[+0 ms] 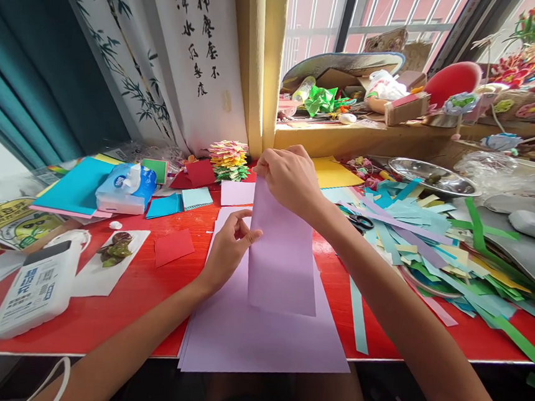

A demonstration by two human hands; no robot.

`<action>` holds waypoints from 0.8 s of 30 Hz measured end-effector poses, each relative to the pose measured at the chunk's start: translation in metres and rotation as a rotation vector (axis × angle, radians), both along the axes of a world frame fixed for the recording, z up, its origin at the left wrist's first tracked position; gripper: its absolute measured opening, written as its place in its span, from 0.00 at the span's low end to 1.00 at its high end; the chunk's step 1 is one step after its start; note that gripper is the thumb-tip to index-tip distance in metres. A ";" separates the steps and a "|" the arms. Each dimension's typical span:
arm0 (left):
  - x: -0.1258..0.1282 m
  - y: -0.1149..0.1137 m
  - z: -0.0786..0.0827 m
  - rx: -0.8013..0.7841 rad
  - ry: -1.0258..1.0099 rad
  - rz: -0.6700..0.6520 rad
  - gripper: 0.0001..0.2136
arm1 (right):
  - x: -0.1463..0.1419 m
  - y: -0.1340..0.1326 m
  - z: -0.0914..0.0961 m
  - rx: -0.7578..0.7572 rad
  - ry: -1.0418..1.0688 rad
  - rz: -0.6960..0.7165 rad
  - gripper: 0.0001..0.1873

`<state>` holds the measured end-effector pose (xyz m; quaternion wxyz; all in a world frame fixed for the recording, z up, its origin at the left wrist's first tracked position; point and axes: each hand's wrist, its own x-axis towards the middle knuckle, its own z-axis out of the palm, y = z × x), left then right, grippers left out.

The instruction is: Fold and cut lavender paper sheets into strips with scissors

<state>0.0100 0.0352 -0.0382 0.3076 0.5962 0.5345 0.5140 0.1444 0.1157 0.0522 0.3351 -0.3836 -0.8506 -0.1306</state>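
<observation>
One lilac sheet point(283, 258), pinched by left fingers point(249, 239) and right fingers point(268, 158), purple stack point(273, 351) beneath them; probably edge-aligning, steady grip required.

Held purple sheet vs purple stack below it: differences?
The held sheet is narrower; the purple stack is wider. The held sheet is pinched by the left hand and right hand; the purple stack lies on the red table, jutting past its front edge. Both are light purple.
</observation>
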 end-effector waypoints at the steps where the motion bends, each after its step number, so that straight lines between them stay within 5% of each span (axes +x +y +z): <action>1: 0.000 0.000 0.000 -0.002 0.003 -0.002 0.18 | 0.000 0.000 0.000 0.001 -0.004 -0.001 0.15; 24: 0.003 -0.002 -0.002 -0.008 -0.001 -0.085 0.15 | 0.047 0.001 0.038 0.135 0.265 -0.305 0.12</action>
